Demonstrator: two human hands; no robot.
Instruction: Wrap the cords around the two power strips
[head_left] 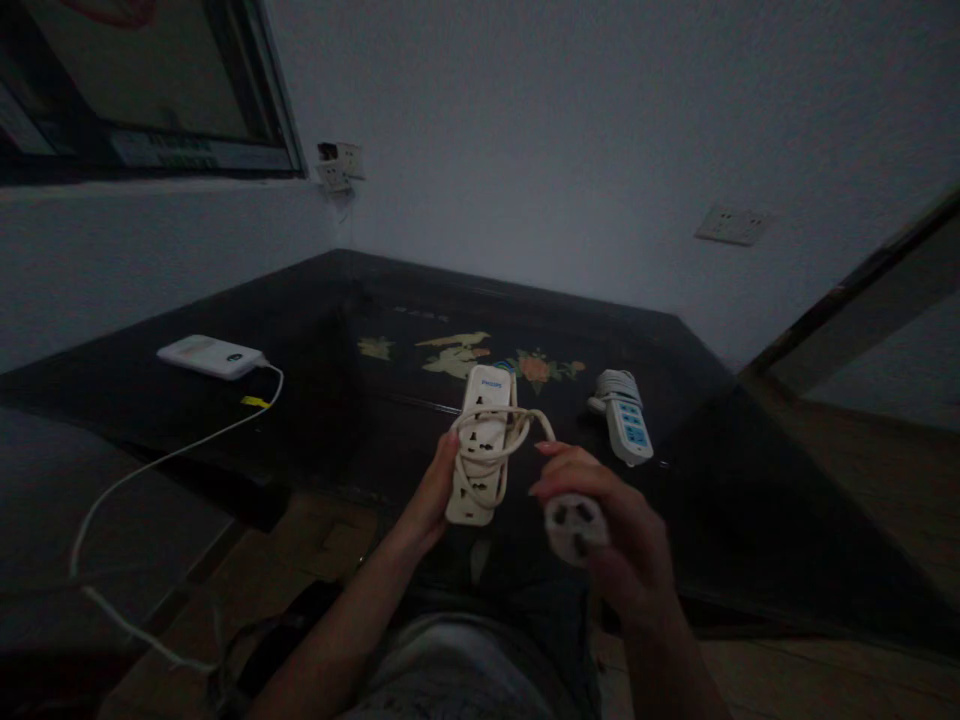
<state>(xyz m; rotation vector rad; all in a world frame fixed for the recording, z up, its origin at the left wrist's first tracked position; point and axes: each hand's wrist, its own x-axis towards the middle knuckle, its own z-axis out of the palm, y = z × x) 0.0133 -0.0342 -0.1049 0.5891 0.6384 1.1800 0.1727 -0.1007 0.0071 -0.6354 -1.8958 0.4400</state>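
Note:
A white power strip (491, 385) with its own cord (501, 452) looped loosely around it is held upright at the near side of the table. My left hand (435, 495) grips its left edge, the fingers mostly hidden behind the strip. To its right, my right hand (615, 500) is closed around the plug (574, 525) at the end of that cord, with the plug's round face turned toward me. The cord runs from the strip across to my right fingers. Beyond my right hand lies a second power strip (628, 425) with blue sockets, its cord wound at the far end.
On the dark table (300, 440) with painted flowers, a white power bank (212, 356) lies at the left, its white cable (150, 465) hanging over the front edge. Wall sockets (731, 226) are at the right and in the far left corner, beside a window (165, 90).

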